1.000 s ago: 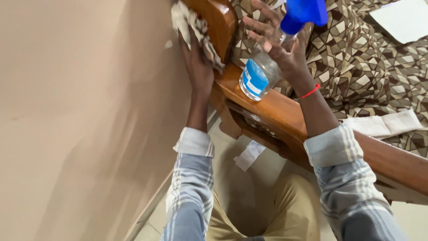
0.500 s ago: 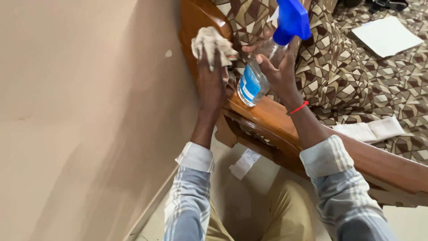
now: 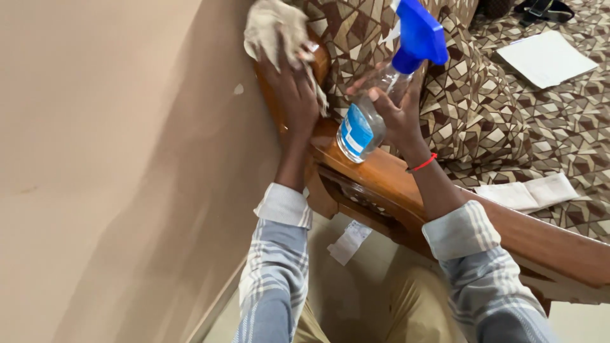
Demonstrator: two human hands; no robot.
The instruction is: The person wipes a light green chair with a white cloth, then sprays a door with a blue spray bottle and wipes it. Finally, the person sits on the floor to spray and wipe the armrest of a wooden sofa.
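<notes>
Mid-wipe: left hand (image 3: 293,95) pressing rag (image 3: 274,25) on wooden frame (image 3: 381,174) — right hand (image 3: 394,114) gripping spray bottle (image 3: 375,105). Lower rail probably left to clean.

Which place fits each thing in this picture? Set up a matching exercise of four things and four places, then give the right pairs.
Things:
1. cloth
2. spray bottle
3. white sheet
4. paper slip

Places:
A. on the floor under the wooden frame
B. under the left hand
C. flat on the patterned cover
D. in the right hand

Pairs: 1-B, 2-D, 3-C, 4-A
</notes>
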